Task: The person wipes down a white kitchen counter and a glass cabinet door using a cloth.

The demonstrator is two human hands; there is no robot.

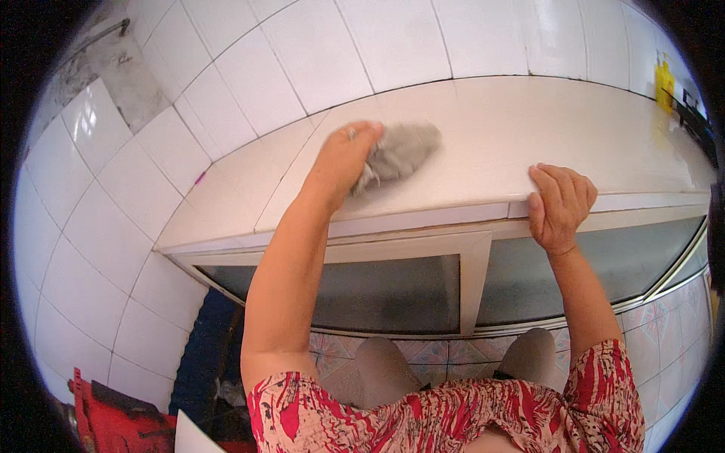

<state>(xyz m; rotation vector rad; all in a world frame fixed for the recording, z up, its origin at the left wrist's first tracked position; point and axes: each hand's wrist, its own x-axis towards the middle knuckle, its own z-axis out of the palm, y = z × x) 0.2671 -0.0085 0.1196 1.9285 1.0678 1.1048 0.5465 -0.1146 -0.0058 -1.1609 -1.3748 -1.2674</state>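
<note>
My left hand (347, 156) grips a crumpled grey cloth (404, 153), which lies against the white tiled countertop (483, 128) left of its middle. The cloth is a little blurred by motion, and part of it is hidden behind my fingers. A ring shows on one finger of that hand. Farther right, my right hand (560, 200) rests on the counter's front edge, fingers bent over the top and thumb by the rim. Nothing shows in it.
Under the counter run framed glass cabinet doors (385, 294). A yellow pump bottle (664, 84) stands at the far right, beside a dark object (691, 124). White wall tiles (302, 53) close off the back and left. Red material (121, 415) lies at lower left.
</note>
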